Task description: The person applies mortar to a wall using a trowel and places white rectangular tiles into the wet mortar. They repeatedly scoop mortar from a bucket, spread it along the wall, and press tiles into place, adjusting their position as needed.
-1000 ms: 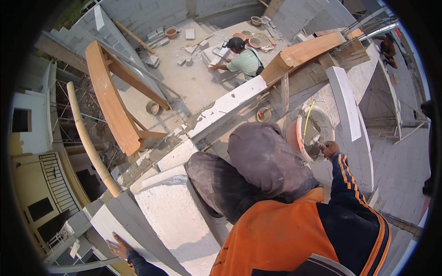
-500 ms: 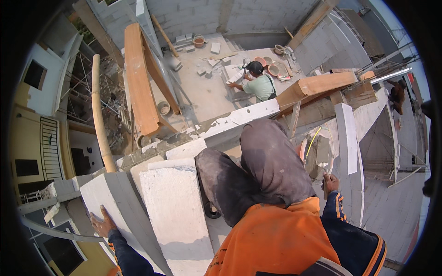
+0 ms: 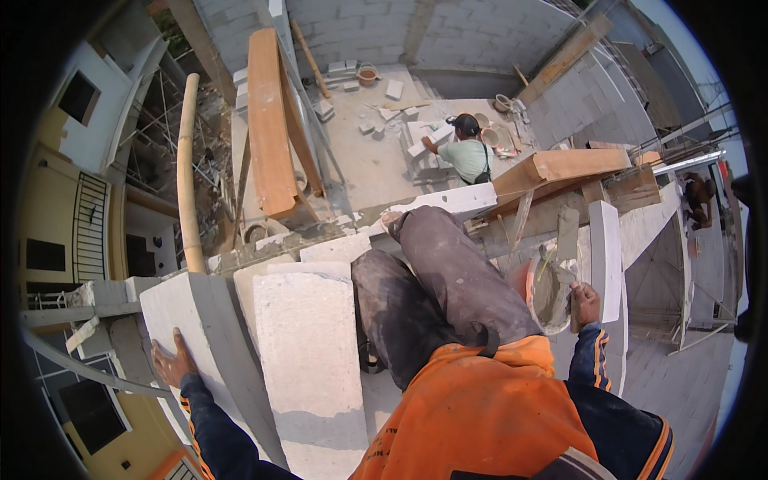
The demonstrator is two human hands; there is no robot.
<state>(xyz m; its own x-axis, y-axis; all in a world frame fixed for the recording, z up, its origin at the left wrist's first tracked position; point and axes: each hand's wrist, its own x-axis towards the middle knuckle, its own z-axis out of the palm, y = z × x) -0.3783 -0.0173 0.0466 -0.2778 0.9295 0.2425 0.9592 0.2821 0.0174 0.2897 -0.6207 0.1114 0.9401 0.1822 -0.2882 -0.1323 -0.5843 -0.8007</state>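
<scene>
My left hand (image 3: 172,360) lies with its fingers spread on the pale top face of a large lightweight concrete block (image 3: 180,324). At the right, my right hand (image 3: 586,304) is closed round the handle of a trowel (image 3: 566,275). Its blade is over a reddish bucket (image 3: 528,284) holding wet grey mortar (image 3: 548,294). A grey, mortar-smeared strip (image 3: 568,232) stands just beyond the bucket. Between my left arm and my legs lies another long white block (image 3: 312,352), its near end greyer.
A co-worker (image 3: 468,152) crouches below by stacked blocks (image 3: 428,164). Orange-brown wooden frames (image 3: 270,120) stand beyond my knees, and a bamboo pole (image 3: 187,176) rises at left. A drop lies left of the wall. A white upright slab (image 3: 606,260) is right of the bucket.
My right hand and the trowel have risen slightly and moved right, further over the bucket. My view has shifted a little. The left hand stays flat on the block.
</scene>
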